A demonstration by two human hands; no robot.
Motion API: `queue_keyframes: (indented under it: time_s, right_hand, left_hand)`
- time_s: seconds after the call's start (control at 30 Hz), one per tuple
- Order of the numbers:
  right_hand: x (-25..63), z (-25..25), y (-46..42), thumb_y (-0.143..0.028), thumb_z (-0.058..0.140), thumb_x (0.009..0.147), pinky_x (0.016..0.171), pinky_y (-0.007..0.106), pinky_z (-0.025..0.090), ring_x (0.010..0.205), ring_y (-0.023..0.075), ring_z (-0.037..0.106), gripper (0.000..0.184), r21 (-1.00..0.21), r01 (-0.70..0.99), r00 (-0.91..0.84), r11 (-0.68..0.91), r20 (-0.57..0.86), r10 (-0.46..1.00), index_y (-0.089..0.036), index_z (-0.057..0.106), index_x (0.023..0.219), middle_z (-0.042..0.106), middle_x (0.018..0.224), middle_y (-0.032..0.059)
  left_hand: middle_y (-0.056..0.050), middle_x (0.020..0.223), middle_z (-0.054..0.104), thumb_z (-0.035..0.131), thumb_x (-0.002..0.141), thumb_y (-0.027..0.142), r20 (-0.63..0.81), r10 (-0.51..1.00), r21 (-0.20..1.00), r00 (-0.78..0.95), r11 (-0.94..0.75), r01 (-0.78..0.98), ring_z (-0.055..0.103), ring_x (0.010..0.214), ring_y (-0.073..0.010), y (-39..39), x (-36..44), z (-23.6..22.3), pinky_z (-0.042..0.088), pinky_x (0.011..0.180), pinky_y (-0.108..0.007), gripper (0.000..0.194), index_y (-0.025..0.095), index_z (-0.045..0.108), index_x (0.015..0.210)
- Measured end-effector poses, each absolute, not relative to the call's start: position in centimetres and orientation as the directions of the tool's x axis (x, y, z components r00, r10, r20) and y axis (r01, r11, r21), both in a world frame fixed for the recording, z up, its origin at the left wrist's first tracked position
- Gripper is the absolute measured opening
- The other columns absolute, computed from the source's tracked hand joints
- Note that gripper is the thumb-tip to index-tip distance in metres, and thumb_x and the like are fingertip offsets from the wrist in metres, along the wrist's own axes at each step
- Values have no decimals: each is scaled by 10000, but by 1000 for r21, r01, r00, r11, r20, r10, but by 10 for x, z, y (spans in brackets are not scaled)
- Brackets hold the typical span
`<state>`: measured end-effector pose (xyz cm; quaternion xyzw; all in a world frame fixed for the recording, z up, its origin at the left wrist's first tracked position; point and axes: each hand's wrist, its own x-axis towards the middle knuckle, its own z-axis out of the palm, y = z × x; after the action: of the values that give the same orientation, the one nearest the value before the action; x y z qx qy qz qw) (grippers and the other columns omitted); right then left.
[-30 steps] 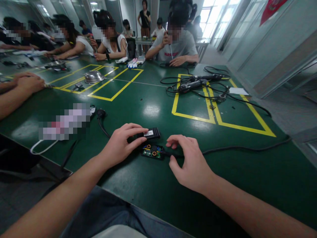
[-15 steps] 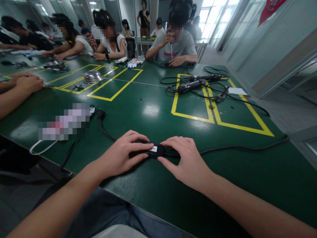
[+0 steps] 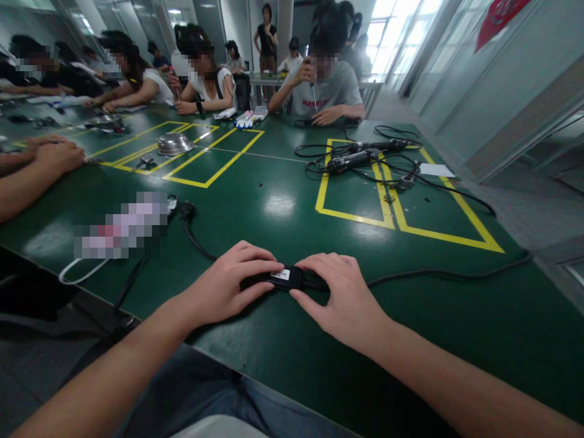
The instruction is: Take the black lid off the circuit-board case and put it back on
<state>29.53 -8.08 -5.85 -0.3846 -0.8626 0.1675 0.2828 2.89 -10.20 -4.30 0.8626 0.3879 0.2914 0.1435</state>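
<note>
A black in-line box point(image 3: 292, 278) with a white printed label lies low over the green table top, in the middle of a black power cord. My left hand point(image 3: 232, 280) wraps its fingers and thumb about the box's left part, hiding much of it. At the right end, my right hand point(image 3: 342, 289) pinches the box's edge between thumb and fingertips. From the left hand the cord runs back to a black plug point(image 3: 187, 211) on the table. Beyond the right hand, the cord point(image 3: 438, 272) trails to the table's right edge.
A blurred-out pinkish item point(image 3: 125, 226) with a white strap lies to the left. Beyond are a metal bowl point(image 3: 174, 143), yellow tape rectangles and black cylindrical tools point(image 3: 353, 160) with tangled cords. Another person's hands point(image 3: 59, 155) rest at left; several people sit around.
Both hands keep their hold on the box, almost still. The left index finger has shifted slightly, showing more of the label. The view has moved very slightly.
</note>
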Motion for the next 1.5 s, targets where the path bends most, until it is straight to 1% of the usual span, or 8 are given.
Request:
queue_keyframes:
  time_s: [0.17, 0.27, 0.47, 0.53, 0.73, 0.9, 1.33, 1.5]
  right_hand:
    - [295, -60, -84, -293, 752, 905, 931, 495, 473, 1034, 327, 708, 440, -500, 570, -504, 652, 414, 758, -210, 611, 1314, 773, 1194, 125]
    - [295, -61, -84, -254, 681, 935, 908, 479, 466, 1009, 313, 697, 276, -480, 567, -504, 670, 441, 743, -209, 633, 1203, 763, 1123, 115]
    - [295, -60, -82, -166, 621, 954, 802, 434, 459, 887, 266, 676, 67, -453, 555, -536, 698, 447, 716, -209, 658, 990, 739, 945, 71]
    - [295, -61, -82, -149, 623, 953, 753, 410, 470, 835, 249, 671, 75, -456, 551, -548, 699, 433, 715, -208, 664, 976, 726, 901, 57]
    - [297, -65, -80, -142, 644, 977, 708, 345, 535, 799, 214, 715, 83, -500, 534, -543, 682, 415, 730, -221, 668, 976, 736, 903, 36]
    - [298, -67, -80, -149, 678, 982, 689, 333, 546, 789, 212, 742, 74, -502, 543, -534, 674, 413, 738, -221, 689, 990, 749, 922, 37]
    - [298, -65, -82, -157, 659, 1013, 649, 313, 524, 762, 193, 723, 84, -499, 499, -515, 709, 487, 705, -217, 712, 986, 767, 926, 49]
    - [298, -63, -81, -173, 644, 1015, 625, 302, 508, 760, 183, 713, 109, -556, 482, -505, 677, 455, 733, -227, 708, 947, 761, 926, 43]
  left_hand:
    - [-106, 1257, 784, 657, 1074, 260, 467, 816, 500, 341, -562, 659, 706, 1153, -244, -100, 30, -47, 598, 1037, -407, 181, 193, 689, 1239]
    - [-115, 1288, 783, 630, 1072, 253, 440, 856, 485, 270, -480, 731, 703, 1182, -265, -92, 31, -53, 592, 1067, -447, 145, 194, 689, 1190]
    - [-125, 1313, 754, 477, 1094, 187, 434, 849, 411, 301, -484, 773, 705, 1180, -261, -89, 32, -53, 576, 1047, -432, 269, 197, 746, 1093]
    - [-117, 1217, 750, 530, 1077, 216, 461, 833, 390, 307, -501, 773, 704, 1109, -256, -96, 31, -49, 570, 997, -412, 213, 194, 742, 1090]
    - [-41, 896, 696, 570, 1046, 208, 315, 841, 409, 440, -538, 737, 638, 829, -207, -104, 28, -41, 487, 741, -321, 121, 205, 663, 969]
    - [-34, 896, 696, 616, 1038, 204, 309, 847, 470, 432, -531, 705, 645, 841, -197, -101, 28, -42, 484, 746, -305, 114, 208, 672, 939]
    - [-45, 904, 733, 633, 1049, 189, 435, 782, 390, 446, -610, 689, 678, 835, -189, -105, 29, -44, 535, 754, -301, 110, 195, 717, 977]
    - [-50, 900, 736, 603, 1053, 191, 437, 794, 428, 424, -597, 678, 686, 848, -193, -105, 29, -40, 546, 783, -314, 149, 193, 712, 951]
